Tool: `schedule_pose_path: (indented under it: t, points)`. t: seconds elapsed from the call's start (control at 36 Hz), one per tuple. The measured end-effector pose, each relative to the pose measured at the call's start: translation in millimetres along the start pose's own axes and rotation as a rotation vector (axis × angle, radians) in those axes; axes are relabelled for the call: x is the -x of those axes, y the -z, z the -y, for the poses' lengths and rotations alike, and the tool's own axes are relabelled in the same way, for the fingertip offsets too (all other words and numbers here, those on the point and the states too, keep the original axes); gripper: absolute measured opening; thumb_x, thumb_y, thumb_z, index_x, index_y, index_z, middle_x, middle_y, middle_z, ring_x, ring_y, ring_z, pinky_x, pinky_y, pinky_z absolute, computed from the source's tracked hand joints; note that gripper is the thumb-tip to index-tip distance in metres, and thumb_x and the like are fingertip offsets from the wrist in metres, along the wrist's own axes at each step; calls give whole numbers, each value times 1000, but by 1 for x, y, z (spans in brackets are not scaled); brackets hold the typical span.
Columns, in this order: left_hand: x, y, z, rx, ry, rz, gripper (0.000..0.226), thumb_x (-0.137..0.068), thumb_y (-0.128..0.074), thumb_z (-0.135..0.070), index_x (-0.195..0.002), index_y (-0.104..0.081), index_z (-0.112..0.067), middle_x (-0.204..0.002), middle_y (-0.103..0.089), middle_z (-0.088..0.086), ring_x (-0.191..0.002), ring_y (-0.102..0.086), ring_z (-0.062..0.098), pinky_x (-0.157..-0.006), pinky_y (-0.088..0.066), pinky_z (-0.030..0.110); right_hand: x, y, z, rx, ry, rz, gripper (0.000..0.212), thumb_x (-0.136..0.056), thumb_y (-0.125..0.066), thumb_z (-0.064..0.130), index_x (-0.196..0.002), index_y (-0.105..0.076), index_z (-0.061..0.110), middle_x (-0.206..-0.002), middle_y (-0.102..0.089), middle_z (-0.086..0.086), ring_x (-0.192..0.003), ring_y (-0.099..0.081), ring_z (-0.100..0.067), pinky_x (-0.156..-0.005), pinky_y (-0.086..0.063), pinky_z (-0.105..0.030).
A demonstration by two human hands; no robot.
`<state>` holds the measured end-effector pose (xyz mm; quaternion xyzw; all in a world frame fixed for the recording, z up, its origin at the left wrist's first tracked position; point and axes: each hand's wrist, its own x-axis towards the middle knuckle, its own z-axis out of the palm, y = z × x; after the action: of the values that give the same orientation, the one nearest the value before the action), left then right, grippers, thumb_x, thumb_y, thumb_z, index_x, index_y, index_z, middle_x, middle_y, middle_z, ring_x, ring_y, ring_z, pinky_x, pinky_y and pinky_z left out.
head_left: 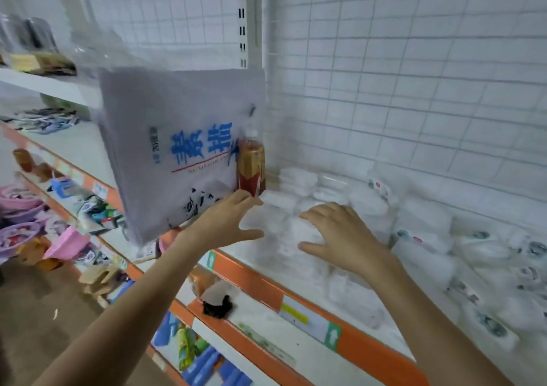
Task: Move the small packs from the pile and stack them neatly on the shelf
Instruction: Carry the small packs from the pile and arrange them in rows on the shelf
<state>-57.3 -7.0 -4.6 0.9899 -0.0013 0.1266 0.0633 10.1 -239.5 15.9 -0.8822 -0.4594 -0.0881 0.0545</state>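
Observation:
Small white packs lie on the white shelf (266, 262). A stacked group of packs (296, 179) stands at the back near the wire grid. A looser pile of packs (485, 267) spreads to the right, some with dark printed labels. My left hand (228, 219) hovers with fingers spread by the shelf's left end, holding nothing. My right hand (337, 231) is palm down with fingers apart over blurred white packs (284, 222) between the hands. Whether it touches them is unclear.
A large white bag with blue characters (177, 148) stands at the shelf's left end, a red and gold bottle (251, 166) beside it. The shelf has an orange front rail (260, 285) with price tags. Lower shelves at left hold mixed goods. A white wire grid (414, 74) backs the shelf.

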Motion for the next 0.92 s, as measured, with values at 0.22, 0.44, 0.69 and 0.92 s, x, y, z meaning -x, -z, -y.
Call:
schedule_pose_path:
  t: [0.22,0.44,0.69,0.92]
  points:
    - [-26,-22,43,385,-174,182,61,-76,-69,-46,-127,-42,-26,-129,-31,-7,-113,-37,7,-98,-32,22,-26,-1,8,32,-201,216,72,-72,-67,59,-131,-38,29,-123,-54,6,-112,-47,-16,-89,-36,-29]
    - [-44,-24,50,560,-299,114,41,-72,-75,-38,-103,-55,-20,-102,-51,-8,-94,-47,1,-80,-35,6,-24,7,4,-290,-395,215,41,-86,-59,43,-124,-53,29,-123,-56,9,-113,-47,-8,-107,-31,-34]
    - [-60,-11,60,963,-196,154,39,-66,-71,-57,-86,-59,-26,-78,-65,-11,-72,-65,9,-72,-51,30,-29,19,5,-572,-470,166,20,-94,-51,31,-111,-49,40,-92,-65,12,-96,-60,-9,-88,-45,-29]
    - [-51,-18,54,994,-172,233,42,-76,-66,-47,-107,-50,-23,-101,-60,5,-84,-60,22,-76,-49,37,-34,2,16,-188,-498,190,30,-98,-37,39,-127,-36,30,-109,-61,3,-118,-45,-17,-110,-11,-44]
